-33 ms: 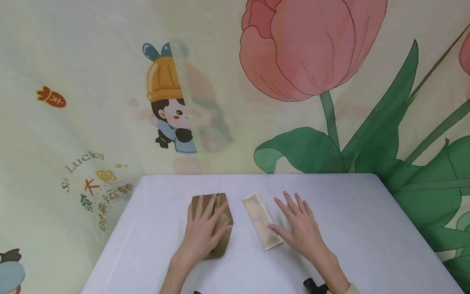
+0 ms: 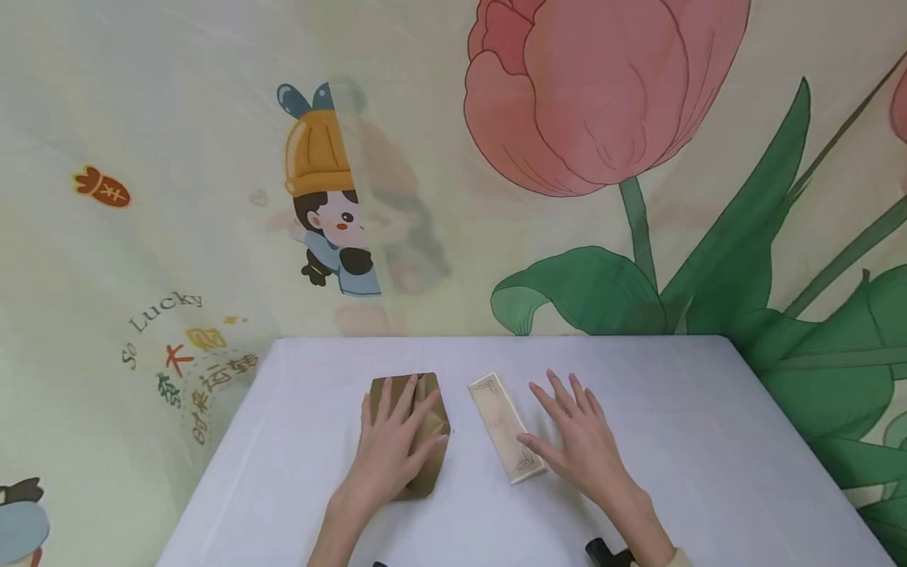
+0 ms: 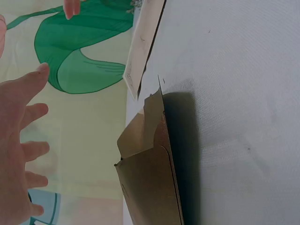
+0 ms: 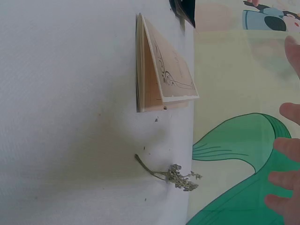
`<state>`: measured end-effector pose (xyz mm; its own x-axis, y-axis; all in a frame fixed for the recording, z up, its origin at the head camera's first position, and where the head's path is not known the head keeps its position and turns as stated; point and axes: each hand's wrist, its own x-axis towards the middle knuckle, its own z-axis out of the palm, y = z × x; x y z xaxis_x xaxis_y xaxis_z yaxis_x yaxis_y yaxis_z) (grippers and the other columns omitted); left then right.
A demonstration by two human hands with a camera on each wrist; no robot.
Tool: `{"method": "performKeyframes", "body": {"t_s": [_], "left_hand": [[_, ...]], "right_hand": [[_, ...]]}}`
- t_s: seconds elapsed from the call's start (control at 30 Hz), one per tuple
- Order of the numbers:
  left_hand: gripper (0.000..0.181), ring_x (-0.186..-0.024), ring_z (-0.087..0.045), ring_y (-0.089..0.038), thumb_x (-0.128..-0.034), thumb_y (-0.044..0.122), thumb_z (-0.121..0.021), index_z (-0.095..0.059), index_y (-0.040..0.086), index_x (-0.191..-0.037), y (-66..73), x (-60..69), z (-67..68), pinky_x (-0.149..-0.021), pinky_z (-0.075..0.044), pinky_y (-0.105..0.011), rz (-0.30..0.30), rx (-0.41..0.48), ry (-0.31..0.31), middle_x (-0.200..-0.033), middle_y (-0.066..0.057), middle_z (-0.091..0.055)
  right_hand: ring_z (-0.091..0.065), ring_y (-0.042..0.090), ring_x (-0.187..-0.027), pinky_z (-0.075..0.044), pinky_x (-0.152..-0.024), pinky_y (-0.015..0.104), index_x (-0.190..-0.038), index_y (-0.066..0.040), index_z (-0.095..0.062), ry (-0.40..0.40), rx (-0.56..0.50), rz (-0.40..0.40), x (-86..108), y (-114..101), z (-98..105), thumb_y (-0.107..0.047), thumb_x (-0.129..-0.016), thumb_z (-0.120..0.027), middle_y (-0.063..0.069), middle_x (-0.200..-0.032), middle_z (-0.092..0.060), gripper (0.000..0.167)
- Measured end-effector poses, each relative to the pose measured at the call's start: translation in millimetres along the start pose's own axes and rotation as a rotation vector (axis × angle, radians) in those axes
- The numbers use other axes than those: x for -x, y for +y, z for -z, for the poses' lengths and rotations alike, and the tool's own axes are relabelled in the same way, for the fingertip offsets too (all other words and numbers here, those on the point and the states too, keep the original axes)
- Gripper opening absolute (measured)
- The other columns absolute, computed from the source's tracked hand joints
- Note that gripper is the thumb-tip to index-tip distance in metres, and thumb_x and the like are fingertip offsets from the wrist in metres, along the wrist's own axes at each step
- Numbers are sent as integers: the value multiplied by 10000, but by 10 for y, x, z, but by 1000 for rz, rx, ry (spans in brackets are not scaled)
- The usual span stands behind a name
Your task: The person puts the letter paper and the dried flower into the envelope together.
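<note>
A brown paper envelope (image 2: 427,479) lies on the table beneath my left hand (image 2: 390,445), whose fingers are spread. In the left wrist view the hand hovers apart from the envelope (image 3: 150,187), which gapes at one end. To its right lies a cream folded card (image 2: 499,421) with printed ornament; the right wrist view shows this card (image 4: 176,70) partly raised along its fold. My right hand (image 2: 584,449) is held above the table beside the card, fingers spread and holding nothing. A dried flower sprig (image 4: 176,178) lies near the card, hidden from the head view.
A white cloth covers the table (image 2: 283,472). Behind it hangs a printed curtain (image 2: 425,47) with a tulip and cartoon figures. Small dark crumbs lie between card and sprig. A black object (image 2: 605,553) shows by the right wrist.
</note>
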<state>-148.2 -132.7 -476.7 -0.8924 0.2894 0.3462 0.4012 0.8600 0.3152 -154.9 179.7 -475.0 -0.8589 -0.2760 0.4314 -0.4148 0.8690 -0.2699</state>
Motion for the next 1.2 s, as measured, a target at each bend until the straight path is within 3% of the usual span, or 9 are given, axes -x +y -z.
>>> {"method": "performKeyframes", "body": {"t_s": [0.13, 0.2, 0.4, 0.57, 0.77, 1.0, 1.2], "left_hand": [[656, -1538, -153, -530, -975, 548, -620, -467, 262, -1546, -2, 8, -25, -1144, -99, -785, 22, -3, 0, -1670, -189, -287], [656, -1492, -252, -556, -977, 521, -637, -480, 213, -1535, 1, 23, -36, -1131, -170, -780, 50, -13, 10, -1628, -243, -341], [614, -1178, -516, -519, -970, 389, -701, -529, 44, -1449, -20, 95, -42, -985, -431, -666, 185, -57, 43, -1394, -325, -511], [591, -1082, -550, -511, -972, 368, -703, -541, 19, -1419, -80, 139, -90, -908, -465, -640, 279, -65, 4, -1337, -338, -544], [632, -1021, -573, -498, -982, 425, -674, -532, -3, -1425, -155, 172, -173, -779, -510, -591, 385, -55, -52, -1327, -372, -535], [687, -933, -576, -465, -988, 446, -657, -491, -14, -1469, -186, 189, -227, -667, -537, -519, 443, -57, -131, -1280, -392, -517], [641, -954, -576, -500, -981, 410, -673, -528, -29, -1424, -179, 188, -250, -686, -543, -552, 468, -64, -109, -1222, -398, -553]], "right_hand": [[-352, 536, -1460, -300, -1132, 711, -1482, -170, -557, 13, 3, 7, 2, -1, -8, -503, -815, -821, 195, -1597, -431, 791], [-368, 543, -1447, -311, -1125, 709, -1468, -175, -572, 27, 0, 16, 2, -3, -13, -500, -810, -827, 215, -1579, -449, 777], [-448, 555, -1378, -377, -1073, 707, -1403, -143, -619, 92, -10, 56, 16, -11, -34, -449, -790, -859, 252, -1506, -508, 726], [-494, 543, -1334, -417, -1037, 696, -1357, -100, -639, 140, -44, 76, 40, -9, -51, -361, -779, -885, 253, -1468, -537, 680], [-514, 468, -1345, -455, -1025, 659, -1379, -126, -626, 125, -96, 90, 57, -22, -73, -332, -817, -864, 224, -1464, -551, 644], [-523, 425, -1349, -448, -1066, 624, -1387, -155, -624, 100, -128, 119, 62, -44, -100, -297, -843, -848, 211, -1470, -544, 605], [-540, 403, -1344, -454, -1070, 610, -1346, -192, -659, 84, -127, 120, 63, -81, -141, -320, -864, -829, 172, -1475, -547, 527]]}}
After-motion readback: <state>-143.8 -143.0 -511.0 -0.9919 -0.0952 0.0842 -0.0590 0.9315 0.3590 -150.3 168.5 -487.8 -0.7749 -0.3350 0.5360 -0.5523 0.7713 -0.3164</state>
